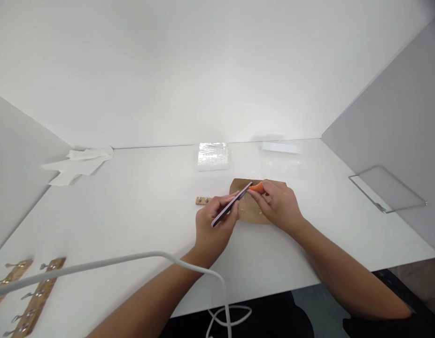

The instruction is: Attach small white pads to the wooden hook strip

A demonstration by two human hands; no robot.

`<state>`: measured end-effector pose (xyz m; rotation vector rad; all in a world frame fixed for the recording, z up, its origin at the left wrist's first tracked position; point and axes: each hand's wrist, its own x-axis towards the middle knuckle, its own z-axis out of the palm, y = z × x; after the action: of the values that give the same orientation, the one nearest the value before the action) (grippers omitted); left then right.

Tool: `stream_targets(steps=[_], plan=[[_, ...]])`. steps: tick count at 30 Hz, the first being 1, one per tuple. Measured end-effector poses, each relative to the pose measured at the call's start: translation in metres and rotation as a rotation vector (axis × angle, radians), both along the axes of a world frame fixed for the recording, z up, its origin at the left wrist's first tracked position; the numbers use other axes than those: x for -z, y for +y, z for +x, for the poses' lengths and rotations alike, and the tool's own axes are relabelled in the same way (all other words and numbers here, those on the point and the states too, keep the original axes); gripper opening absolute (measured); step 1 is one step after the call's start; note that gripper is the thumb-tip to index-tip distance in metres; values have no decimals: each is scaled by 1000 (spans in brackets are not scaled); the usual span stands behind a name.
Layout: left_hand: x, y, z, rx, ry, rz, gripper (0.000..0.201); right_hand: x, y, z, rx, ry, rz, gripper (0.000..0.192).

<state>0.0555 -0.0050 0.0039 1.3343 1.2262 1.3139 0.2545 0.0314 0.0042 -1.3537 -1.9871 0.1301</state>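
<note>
My left hand (213,224) grips a long flat dark file (231,205) that slants up to the right. My right hand (279,203) pinches a small orange piece (257,188) against the file's upper end. Both hands hover over a brown paper sheet (251,215) lying on the white table (140,202). Small pale bits lie on the paper. A short wooden strip with metal hooks (203,200) lies just left of the paper, partly hidden behind my left hand.
Two wooden hook racks (37,295) lie at the near left. Crumpled white tissue (78,162) sits at the far left corner, a clear plastic box (213,156) at the back, a glass plate (388,188) at the right. A white cable (189,267) crosses in front.
</note>
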Motion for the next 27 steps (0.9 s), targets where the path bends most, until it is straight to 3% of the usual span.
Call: stream_targets(steps=[11,19,27], plan=[[0,3,-3,-54,10,-40,17,-8,-3,-4,3,118,-163,27],[6,7,-3,-80,-43,-89,21,-8,-3,-2,-62,116,-62,38],[7,3,-2,-82,-26,-79,23,3,3,-4,19,29,18,42]])
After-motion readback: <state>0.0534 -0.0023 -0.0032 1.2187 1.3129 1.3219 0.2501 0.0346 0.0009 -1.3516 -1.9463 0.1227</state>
